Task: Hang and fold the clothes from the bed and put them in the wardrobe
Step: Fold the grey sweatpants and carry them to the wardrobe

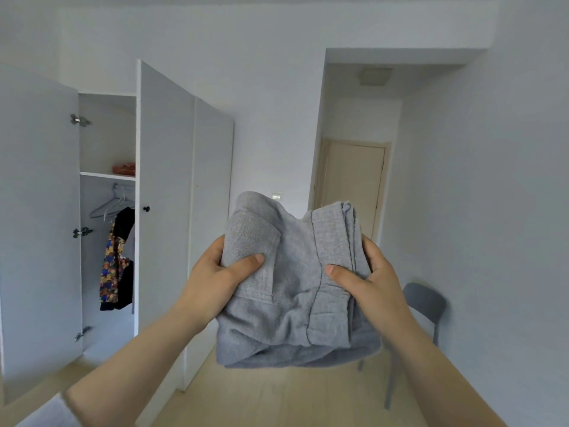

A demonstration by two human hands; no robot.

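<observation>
We find the folded grey garment [292,288] held in the air, to the right of the wardrobe [212,167] and not yet inside it. The left hand [215,272] clamps the garment's left edge, thumb on top. The right hand [372,272] clamps the right edge the same way, thumb across the stacked layers (the fingers beneath are hidden by cloth). The fold is loose: the lower layers sag below both hands and the upper edge dips in the middle.

Further right of the wardrobe stands a grey chair [425,306]. The wardrobe's left compartment is open. Its shelf [107,175] carries an orange folded item [124,168]. Below the shelf hang empty hangers [107,204] and a patterned garment [112,266]. Beyond the wardrobe, to its right, is a cream door [354,186].

In our judgement, the main risk is the fold coming undone on the way to the shelf, because only the edges are gripped and the middle has no support. The sagging layers could also catch on the shelf's front edge, and a careless placement could push the orange item askew.
</observation>
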